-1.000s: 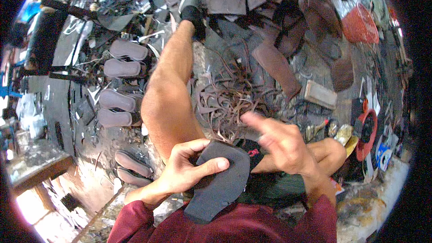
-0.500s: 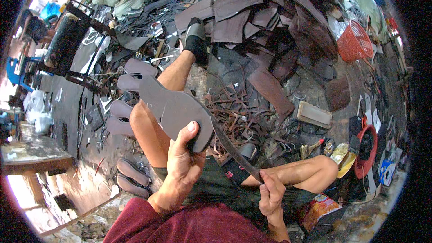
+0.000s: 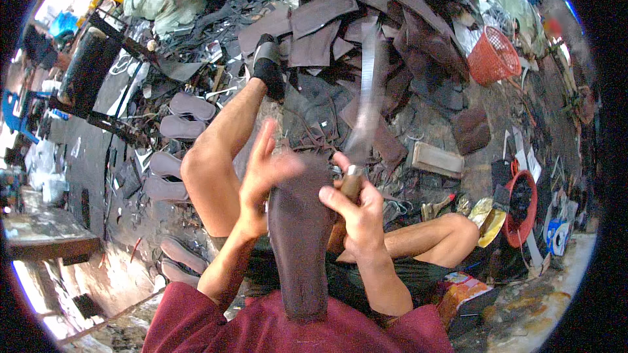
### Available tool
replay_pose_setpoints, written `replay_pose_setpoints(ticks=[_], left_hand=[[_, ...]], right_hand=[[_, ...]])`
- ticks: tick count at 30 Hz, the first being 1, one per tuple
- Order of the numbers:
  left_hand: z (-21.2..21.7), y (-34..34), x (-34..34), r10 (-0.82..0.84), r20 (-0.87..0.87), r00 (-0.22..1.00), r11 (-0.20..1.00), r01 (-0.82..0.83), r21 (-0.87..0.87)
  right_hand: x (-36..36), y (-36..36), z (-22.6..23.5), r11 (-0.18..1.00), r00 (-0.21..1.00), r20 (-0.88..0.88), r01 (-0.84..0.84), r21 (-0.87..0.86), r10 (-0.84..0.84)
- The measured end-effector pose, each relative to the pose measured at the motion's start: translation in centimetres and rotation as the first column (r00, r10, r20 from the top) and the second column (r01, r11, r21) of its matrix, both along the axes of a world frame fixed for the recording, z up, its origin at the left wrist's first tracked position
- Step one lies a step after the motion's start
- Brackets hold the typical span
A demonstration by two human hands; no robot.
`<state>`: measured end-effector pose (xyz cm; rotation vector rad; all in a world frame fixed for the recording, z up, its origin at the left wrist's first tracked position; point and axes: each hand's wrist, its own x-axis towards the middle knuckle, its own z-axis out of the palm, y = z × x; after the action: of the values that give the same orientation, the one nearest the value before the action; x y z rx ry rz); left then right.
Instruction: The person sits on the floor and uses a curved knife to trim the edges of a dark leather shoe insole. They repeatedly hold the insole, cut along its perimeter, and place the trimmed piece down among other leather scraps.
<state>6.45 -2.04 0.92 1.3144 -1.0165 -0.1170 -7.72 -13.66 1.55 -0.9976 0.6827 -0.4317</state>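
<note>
My right hand [image 3: 356,212] grips the wooden handle of a knife [image 3: 368,91], its long, slightly curved blade pointing away from me and smeared by motion. In front of my body stretches a long dark brown sole-shaped piece [image 3: 301,248], wider at its far end and narrow toward my shirt. To the left of its far end is my left hand [image 3: 258,186], fingers extended and apart, partly blurred. Whether it touches the piece I cannot tell. Pairs of grey-brown soles [image 3: 183,125] lie on the floor beyond my left knee, with more soles [image 3: 183,258] nearer me.
Brown sheets [image 3: 320,16] are heaped at the far middle, with dark scraps to their left. A red basket [image 3: 494,55] and a red tub [image 3: 520,209] stand on the right. A pale rectangular block [image 3: 437,160] lies near my right knee. On the left is a low wooden table [image 3: 52,235].
The grey sole and the strip being pulled from its edge have left my hands. My right hand now holds a knife, my left hand has opened, and a brown sole-shaped piece is before me.
</note>
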Motion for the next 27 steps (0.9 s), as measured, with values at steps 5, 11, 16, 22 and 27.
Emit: replay_pose_setpoints(ticks=[5, 11, 16, 22, 27], left_hand=[[1.4, 5.0, -3.2, 0.311, -0.416, 0.855, 0.926, -0.174, 0.334], [2.2, 5.0, -5.4, 0.349, 0.070, 0.935, 0.835, -0.344, 0.430], [-0.9, 13.9, 4.5, 0.923, -0.220, 0.316, 0.365, -0.901, 0.236], [-22.7, 28.5, 18.1, 0.885, 0.162, -0.436, -0.444, -0.689, 0.572], [-25.7, 25.0, 18.8, 0.853, 0.226, -0.470, -0.477, -0.528, 0.702]], right_hand=[[3.3, -3.3, 1.0, 0.956, 0.954, 0.130, 0.282, -0.085, -0.270], [6.2, -2.2, 1.7, 0.898, 0.902, -0.010, 0.428, -0.103, -0.431], [3.5, -12.2, -4.5, 0.870, 0.891, -0.162, 0.350, -0.349, -0.423], [-1.1, -25.8, -23.3, 0.818, 0.857, -0.392, 0.059, -0.572, -0.335], [-0.5, -23.4, -27.7, 0.472, 0.736, -0.623, -0.464, -0.749, -0.265]])
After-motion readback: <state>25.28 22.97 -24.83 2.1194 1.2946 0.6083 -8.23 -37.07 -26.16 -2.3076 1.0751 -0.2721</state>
